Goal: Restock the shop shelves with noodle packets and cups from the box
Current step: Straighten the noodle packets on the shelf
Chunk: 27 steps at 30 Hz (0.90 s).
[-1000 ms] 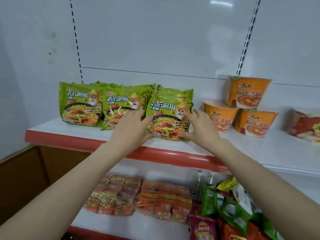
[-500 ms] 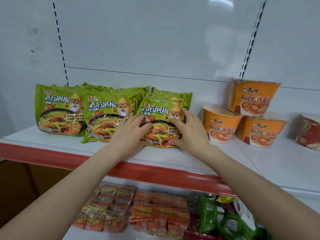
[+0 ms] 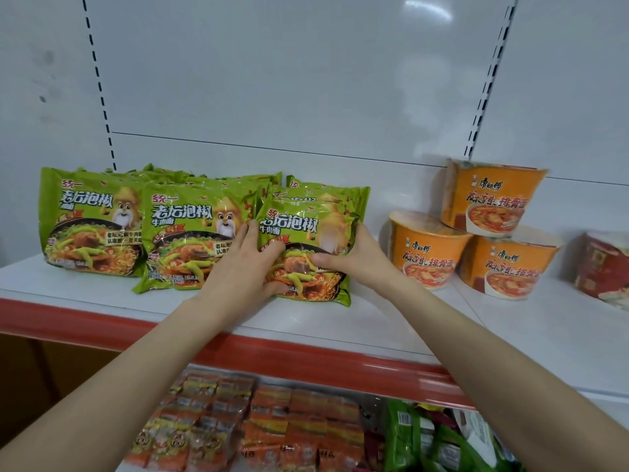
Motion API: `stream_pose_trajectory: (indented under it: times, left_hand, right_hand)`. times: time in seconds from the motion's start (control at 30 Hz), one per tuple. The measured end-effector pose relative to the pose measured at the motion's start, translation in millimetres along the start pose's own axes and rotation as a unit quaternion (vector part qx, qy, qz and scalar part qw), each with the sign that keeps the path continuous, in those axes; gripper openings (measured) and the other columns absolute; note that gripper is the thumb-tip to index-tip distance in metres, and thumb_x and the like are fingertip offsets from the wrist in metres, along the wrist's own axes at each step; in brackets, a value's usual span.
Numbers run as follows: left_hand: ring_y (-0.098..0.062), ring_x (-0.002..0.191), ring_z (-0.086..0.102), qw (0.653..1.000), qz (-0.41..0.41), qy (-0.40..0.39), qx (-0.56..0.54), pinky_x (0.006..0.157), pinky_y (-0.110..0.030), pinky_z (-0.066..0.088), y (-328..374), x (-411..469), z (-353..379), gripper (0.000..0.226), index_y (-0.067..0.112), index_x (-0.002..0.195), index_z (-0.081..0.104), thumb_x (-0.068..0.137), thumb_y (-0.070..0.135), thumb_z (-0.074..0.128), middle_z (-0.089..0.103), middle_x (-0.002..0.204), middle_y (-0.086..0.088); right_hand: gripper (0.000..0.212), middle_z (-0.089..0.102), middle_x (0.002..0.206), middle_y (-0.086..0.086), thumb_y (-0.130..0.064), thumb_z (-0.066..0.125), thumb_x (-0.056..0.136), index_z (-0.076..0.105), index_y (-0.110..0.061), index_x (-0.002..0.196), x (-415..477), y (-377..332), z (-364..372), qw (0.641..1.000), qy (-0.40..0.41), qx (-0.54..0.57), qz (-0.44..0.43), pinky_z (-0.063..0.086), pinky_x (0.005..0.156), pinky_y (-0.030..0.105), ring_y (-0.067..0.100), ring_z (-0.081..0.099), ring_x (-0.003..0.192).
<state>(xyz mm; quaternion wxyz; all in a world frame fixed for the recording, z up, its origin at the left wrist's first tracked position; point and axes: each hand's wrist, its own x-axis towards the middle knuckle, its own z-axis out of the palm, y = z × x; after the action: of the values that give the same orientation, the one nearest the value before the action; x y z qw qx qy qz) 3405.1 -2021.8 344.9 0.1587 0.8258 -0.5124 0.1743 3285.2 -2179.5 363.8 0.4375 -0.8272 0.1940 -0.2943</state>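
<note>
Green noodle packets stand in three rows on the white shelf [image 3: 102, 294], leaning back. The front packet of the right row [image 3: 303, 226] is held between both hands. My left hand [image 3: 241, 267] grips its left edge, thumb across the front. At the right edge, my right hand [image 3: 354, 257] holds it with the thumb on the picture and the fingers round the side. The left row [image 3: 88, 219] and middle row [image 3: 190, 229] stand untouched beside it. Three orange noodle cups [image 3: 490, 199] are stacked to the right.
The shelf has a red front strip [image 3: 306, 362] and a white slotted back panel [image 3: 272, 80]. A red cup [image 3: 602, 264] stands at the far right. On the lower shelf lie orange snack packs [image 3: 272, 434] and green bags [image 3: 418, 441].
Both hands went from lying flat on the packet's front to gripping its left and right edges. The view has drawn closer to the shelf.
</note>
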Motion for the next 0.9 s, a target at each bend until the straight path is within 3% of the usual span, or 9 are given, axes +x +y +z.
stream_pose_trajectory:
  times: [0.13, 0.27, 0.4, 0.47, 0.53, 0.6, 0.73, 0.83, 0.9]
  left_hand:
    - [-0.035, 0.144, 0.0, 1.0, 0.0, 0.018, -0.016, 0.113, -0.046, 0.02, 0, -3, 1, 0.063, 0.022, 0.133, 0.037, 0.081, 0.049, 0.061, -0.001, 0.155, -0.02]
    - [-0.035, 0.144, 0.002, 0.999, 0.003, 0.031, -0.014, 0.114, -0.05, 0.016, -1, -4, 3, 0.064, 0.023, 0.133, 0.04, 0.08, 0.051, 0.062, 0.002, 0.155, -0.019]
    - [-0.035, 0.144, 0.003, 0.999, 0.007, 0.041, -0.018, 0.114, -0.052, 0.016, -5, -4, 6, 0.065, 0.022, 0.132, 0.042, 0.078, 0.052, 0.063, 0.004, 0.155, -0.02]
    - [-0.034, 0.144, 0.002, 0.999, 0.011, 0.042, -0.021, 0.115, -0.052, 0.015, -7, -4, 8, 0.064, 0.022, 0.132, 0.042, 0.079, 0.052, 0.062, 0.004, 0.155, -0.019]
    - [-0.033, 0.144, 0.0, 0.999, 0.013, 0.039, -0.025, 0.116, -0.051, 0.014, -7, -5, 8, 0.064, 0.023, 0.132, 0.041, 0.079, 0.053, 0.061, 0.002, 0.155, -0.018]
    - [-0.031, 0.144, -0.003, 0.999, 0.01, 0.037, -0.028, 0.116, -0.05, 0.013, -7, -5, 8, 0.064, 0.024, 0.133, 0.04, 0.08, 0.053, 0.06, -0.001, 0.156, -0.017]
    - [-0.03, 0.144, -0.004, 0.999, 0.011, 0.035, -0.032, 0.117, -0.049, 0.012, -7, -5, 9, 0.062, 0.025, 0.133, 0.039, 0.081, 0.053, 0.059, -0.004, 0.156, -0.015]
    - [-0.03, 0.145, -0.004, 0.998, 0.016, 0.038, -0.037, 0.116, -0.05, 0.013, -7, -6, 9, 0.062, 0.025, 0.131, 0.04, 0.08, 0.053, 0.061, -0.003, 0.156, -0.015]
    - [-0.03, 0.145, -0.002, 0.998, 0.017, 0.038, -0.043, 0.116, -0.05, 0.014, -7, -7, 6, 0.064, 0.025, 0.131, 0.041, 0.078, 0.054, 0.063, -0.001, 0.156, -0.015]
  right_hand:
    - [0.079, 0.051, 0.135, 0.001, -0.052, 0.067, 0.075, 0.037, -0.013, 0.137, 8, -5, -8, 0.998, 0.045, 0.027, 0.024, 0.042, 0.102, 0.036, 0.017, 0.053, 0.119]
    - [0.087, 0.052, 0.132, 0.008, -0.07, 0.053, 0.076, 0.039, -0.008, 0.134, 48, -18, -23, 0.993, 0.102, 0.037, 0.055, 0.039, 0.105, 0.04, 0.025, 0.051, 0.122]
    - [0.097, 0.033, 0.148, 0.012, -0.071, 0.045, 0.08, 0.02, -0.003, 0.146, 85, -24, -32, 0.986, 0.099, 0.07, 0.112, 0.028, 0.108, 0.04, 0.029, 0.035, 0.135]
    - [0.102, 0.042, 0.141, 0.012, -0.078, 0.043, 0.074, 0.028, -0.005, 0.142, 95, -21, -29, 0.984, 0.074, 0.102, 0.124, 0.034, 0.101, 0.041, 0.029, 0.042, 0.128]
    - [0.098, 0.057, 0.111, 0.007, -0.086, 0.041, 0.06, 0.043, -0.009, 0.12, 103, -17, -22, 0.985, 0.036, 0.123, 0.117, 0.045, 0.084, 0.035, 0.025, 0.057, 0.105]
    - [0.095, 0.062, 0.095, 0.004, -0.088, 0.043, 0.054, 0.05, -0.014, 0.113, 113, -13, -17, 0.984, 0.006, 0.143, 0.104, 0.052, 0.083, 0.036, 0.023, 0.062, 0.09]
    - [0.082, 0.065, 0.114, 0.02, -0.076, 0.041, 0.076, 0.056, -0.007, 0.119, 111, -12, -16, 0.981, -0.008, 0.168, 0.1, 0.049, 0.096, 0.045, 0.031, 0.065, 0.102]
    - [0.081, 0.06, 0.125, 0.015, -0.069, 0.04, 0.084, 0.042, -0.006, 0.136, 104, -14, -22, 0.982, -0.009, 0.161, 0.101, 0.047, 0.099, 0.04, 0.027, 0.062, 0.108]
    - [0.081, 0.043, 0.143, 0.01, -0.062, 0.041, 0.088, 0.028, -0.007, 0.145, 94, -21, -25, 0.99, 0.046, 0.109, 0.076, 0.037, 0.106, 0.036, 0.025, 0.047, 0.127]
